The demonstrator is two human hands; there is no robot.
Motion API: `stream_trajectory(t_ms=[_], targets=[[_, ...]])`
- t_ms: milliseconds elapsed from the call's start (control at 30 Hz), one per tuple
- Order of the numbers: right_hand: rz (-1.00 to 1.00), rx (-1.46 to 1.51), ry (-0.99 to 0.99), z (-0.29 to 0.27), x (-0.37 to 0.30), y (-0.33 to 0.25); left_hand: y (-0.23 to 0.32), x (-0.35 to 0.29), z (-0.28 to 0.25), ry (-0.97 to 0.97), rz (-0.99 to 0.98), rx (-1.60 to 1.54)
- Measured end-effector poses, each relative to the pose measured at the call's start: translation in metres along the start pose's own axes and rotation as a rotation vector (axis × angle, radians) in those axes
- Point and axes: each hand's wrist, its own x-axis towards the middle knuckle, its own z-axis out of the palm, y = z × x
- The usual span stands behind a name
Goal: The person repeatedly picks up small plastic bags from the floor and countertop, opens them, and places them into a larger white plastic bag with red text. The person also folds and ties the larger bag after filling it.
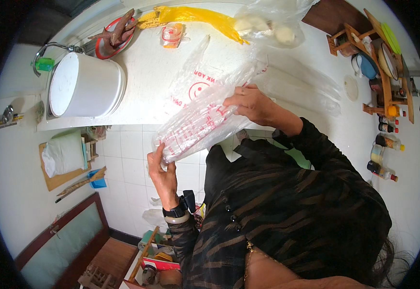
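Both of my hands hold a clear plastic bag (195, 132) with red print, stretched slantwise in front of me over the counter's front edge. My left hand (162, 176) pinches its lower left end between thumb and fingers. At the upper right, my right hand (254, 105) has its fingers closed on the film. Beyond it, a see-through bag with a red smiling face (200, 90) lies on the counter; I cannot tell whether it joins the held one. More crumpled clear film (311, 89) spreads to the right of my right hand.
On the white counter (145, 82) stand a white bucket (82, 86) at left and a red-rimmed basin (105, 47) of long brown roots. Farther back lie a yellow bag (198, 17), corn (148, 20) and a bag of pale round items (267, 29). Several bottles (387, 142) line the right.
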Motion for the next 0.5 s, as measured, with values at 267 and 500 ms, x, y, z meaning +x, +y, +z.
stream_trajectory(t_ms=[267, 500], targets=[[-0.029, -0.284, 0.304, -0.008, -0.002, -0.015, 0.008, -0.01, -0.003, 0.226, 0.166, 0.074], [0.255, 0.377, 0.031, -0.026, 0.011, -0.005, 0.018, -0.014, -0.002, 0.07, -0.151, -0.711]])
